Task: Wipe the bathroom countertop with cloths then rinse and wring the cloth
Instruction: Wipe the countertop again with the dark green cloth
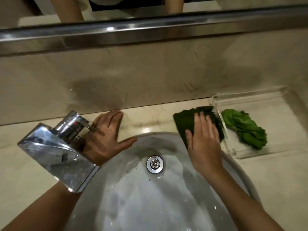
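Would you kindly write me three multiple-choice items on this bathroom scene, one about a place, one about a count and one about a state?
1. Where does the light green cloth lie?
A. in the sink basin
B. in the clear tray
C. over the faucet

2. How many green cloths are in view?
A. one
B. two
C. three

3. What is the right hand doing?
A. pressing flat on the dark green cloth
B. wringing a cloth over the basin
C. hanging idle in the air

Answers:
1 B: the crumpled cloth sits inside the tray's clear walls.
2 B: one dark cloth lies under the hand and one light cloth lies in the tray.
3 A: its straight fingers lie on the cloth, which is spread on the countertop.
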